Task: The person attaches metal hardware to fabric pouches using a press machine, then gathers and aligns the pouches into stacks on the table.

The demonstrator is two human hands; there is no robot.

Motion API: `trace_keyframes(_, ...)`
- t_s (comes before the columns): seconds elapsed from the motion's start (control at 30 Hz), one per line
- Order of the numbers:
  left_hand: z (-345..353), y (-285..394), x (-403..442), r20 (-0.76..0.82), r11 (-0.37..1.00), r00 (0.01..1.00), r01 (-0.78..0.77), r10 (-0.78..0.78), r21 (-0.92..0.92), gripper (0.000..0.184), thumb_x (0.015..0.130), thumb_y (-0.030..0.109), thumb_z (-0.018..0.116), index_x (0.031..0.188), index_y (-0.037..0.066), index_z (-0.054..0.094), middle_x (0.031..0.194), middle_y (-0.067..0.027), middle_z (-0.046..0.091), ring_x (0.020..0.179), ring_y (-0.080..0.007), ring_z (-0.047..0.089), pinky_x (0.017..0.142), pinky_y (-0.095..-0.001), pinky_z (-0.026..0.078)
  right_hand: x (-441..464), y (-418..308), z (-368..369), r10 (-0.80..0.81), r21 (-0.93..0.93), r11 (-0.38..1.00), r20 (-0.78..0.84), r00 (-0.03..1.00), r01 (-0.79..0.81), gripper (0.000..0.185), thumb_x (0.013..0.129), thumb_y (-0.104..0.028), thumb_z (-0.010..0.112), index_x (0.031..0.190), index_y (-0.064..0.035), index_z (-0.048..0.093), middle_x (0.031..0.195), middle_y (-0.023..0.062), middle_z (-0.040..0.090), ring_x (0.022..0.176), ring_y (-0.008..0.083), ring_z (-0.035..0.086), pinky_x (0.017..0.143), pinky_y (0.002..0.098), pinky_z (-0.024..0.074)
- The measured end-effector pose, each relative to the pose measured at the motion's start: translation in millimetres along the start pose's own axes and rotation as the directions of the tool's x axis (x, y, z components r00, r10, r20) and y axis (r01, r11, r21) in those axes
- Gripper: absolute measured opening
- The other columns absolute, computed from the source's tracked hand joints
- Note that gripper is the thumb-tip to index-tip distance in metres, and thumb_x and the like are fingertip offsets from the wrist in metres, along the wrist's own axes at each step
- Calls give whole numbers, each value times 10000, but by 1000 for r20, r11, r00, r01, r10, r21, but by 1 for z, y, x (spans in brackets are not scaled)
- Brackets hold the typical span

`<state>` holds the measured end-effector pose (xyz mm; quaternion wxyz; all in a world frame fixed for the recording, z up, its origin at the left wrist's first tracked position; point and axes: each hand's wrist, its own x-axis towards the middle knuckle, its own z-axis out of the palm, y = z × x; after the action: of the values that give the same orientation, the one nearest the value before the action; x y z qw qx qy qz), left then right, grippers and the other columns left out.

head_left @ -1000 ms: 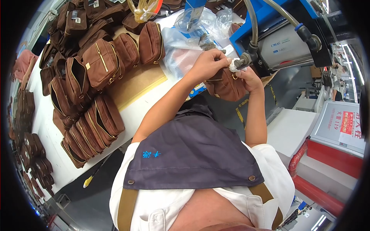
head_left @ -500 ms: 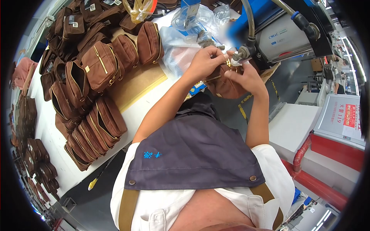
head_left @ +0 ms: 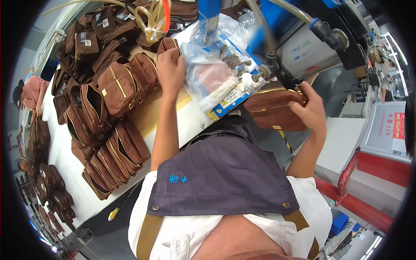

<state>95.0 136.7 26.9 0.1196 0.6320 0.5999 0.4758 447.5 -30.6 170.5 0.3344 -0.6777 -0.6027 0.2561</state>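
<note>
My right hand [head_left: 311, 109] grips the right end of a brown zippered bag [head_left: 275, 113], thumb on its front. This bag hangs beside the table edge, under the blue and grey pneumatic press [head_left: 303, 52]. Over the table, my left hand [head_left: 171, 71] has its fingers curled at another brown bag [head_left: 168, 44], which it partly hides. Next to that bag stand more upright brown bags, one with a gold front zipper [head_left: 116, 86]. White wrapping [head_left: 251, 82] covers a part of the press near the right-hand bag.
Several brown bags with open zippers [head_left: 115, 158] stand in a row at the table's near left. Darker bags with tags [head_left: 84, 43] are heaped behind. Clear plastic [head_left: 199, 65] lies by the press. A red pipe [head_left: 346, 180] runs at right. Another person [head_left: 32, 93] is at far left.
My left hand has left the bag at the press and moved left to a bag on the table. My right hand has shifted right with its bag, now lower and clear of the fitting.
</note>
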Motion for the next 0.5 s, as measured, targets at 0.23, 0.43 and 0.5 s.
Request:
trace_keyframes(0.23,4,-64,-19,242,950,943,160,-228,269,683,878,411,681,1389,-2,494,1328,-271,547,1245,-419,520,1039,-453,427,62,59,-75,86,-518,827,-269,959,-220,491,692,-267,709,1165,-138,701,974,190,703,905,337,652,887,395,528)
trace_keyframes(0.43,-8,-66,-17,286,933,901,259,-327,250,580,932,349,584,1362,-35,523,1288,-266,612,1204,-399,582,1022,-430,444,168,184,-67,-260,-484,874,-524,811,-33,583,682,-212,728,1250,-108,649,1075,170,709,990,356,647,925,433,517)
trace_keyframes(0.5,-13,-65,-16,281,920,885,309,-371,240,564,936,331,564,1364,-34,521,1257,-267,629,1180,-403,596,1011,-432,450,191,228,-45,-373,-502,863,-547,750,62,658,687,-201,742,1319,-97,591,1135,188,689,1019,367,642,943,435,508)
